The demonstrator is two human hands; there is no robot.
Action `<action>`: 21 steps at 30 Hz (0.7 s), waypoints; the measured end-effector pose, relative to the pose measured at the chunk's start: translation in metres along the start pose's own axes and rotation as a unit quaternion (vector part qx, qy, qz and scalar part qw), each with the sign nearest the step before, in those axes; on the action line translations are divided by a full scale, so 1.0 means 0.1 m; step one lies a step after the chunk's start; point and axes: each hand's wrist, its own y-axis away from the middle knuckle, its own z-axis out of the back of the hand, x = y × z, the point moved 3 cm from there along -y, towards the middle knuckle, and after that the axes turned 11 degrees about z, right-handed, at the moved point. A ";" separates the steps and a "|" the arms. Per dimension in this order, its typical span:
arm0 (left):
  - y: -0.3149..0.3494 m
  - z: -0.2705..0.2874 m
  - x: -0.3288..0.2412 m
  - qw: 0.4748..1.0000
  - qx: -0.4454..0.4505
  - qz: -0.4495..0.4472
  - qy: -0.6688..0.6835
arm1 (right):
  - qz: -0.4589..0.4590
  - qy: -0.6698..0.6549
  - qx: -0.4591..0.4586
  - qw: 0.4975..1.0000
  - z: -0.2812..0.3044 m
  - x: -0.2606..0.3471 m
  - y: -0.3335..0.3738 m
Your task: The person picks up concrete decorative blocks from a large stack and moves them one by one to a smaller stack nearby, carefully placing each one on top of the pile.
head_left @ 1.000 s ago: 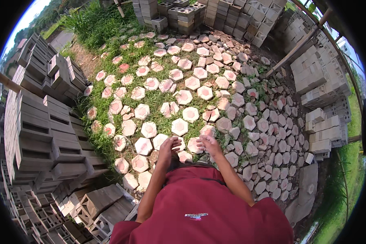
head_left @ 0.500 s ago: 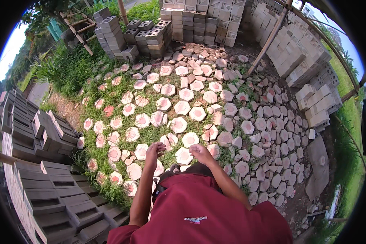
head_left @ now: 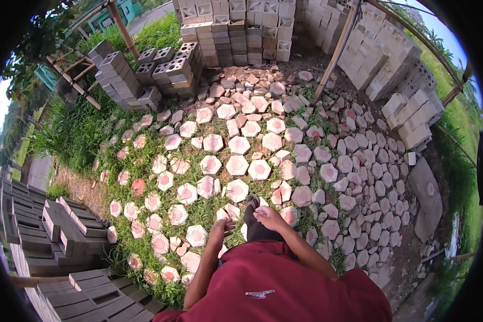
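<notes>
Over a patch of grassy ground set with hexagonal pavers (head_left: 237, 165), a person's two bare hands hang in front of the body, near each other and about level. The left hand (head_left: 221, 231) is half curled, its fingers loosely bent and pointing toward the right; just beyond it in the view lies a split paver (head_left: 228, 211). The right hand (head_left: 269, 217) turns inward, its fingers bent and held close together; whether the thumb meets the fingertips cannot be told. A pinkish paver (head_left: 289, 216) shows just beside that hand, on its right. Between the hands a dark trouser leg (head_left: 260, 232) reaches forward, ending in a dark shoe (head_left: 251, 202) among the pavers. Below spreads a maroon shirt (head_left: 295, 279).

The pavers, pale with pink middles, lie spaced apart in grass at the centre and left, and crowd closely together on the right, where a broad flat slab (head_left: 425, 199) lies at the edge. Broken rubble (head_left: 247, 83) covers the far ground. Beyond it rise pale stacked blocks (head_left: 273, 29), with grey hollow blocks (head_left: 174, 67) to their left. A slanting wooden pole (head_left: 338, 51) stands at the upper right.
</notes>
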 end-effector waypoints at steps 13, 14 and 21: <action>-1.75 -0.26 -2.64 0.986 -0.021 -0.140 0.089 | 0.107 0.202 0.009 0.974 1.47 0.70 -2.83; -1.82 -0.36 -2.74 0.985 -0.025 -0.140 0.093 | 0.128 0.197 0.017 0.972 1.54 0.67 -2.95; -2.35 -0.65 -3.37 0.966 -0.049 -0.127 0.221 | -0.021 -0.167 0.051 0.984 1.41 0.67 -3.54</action>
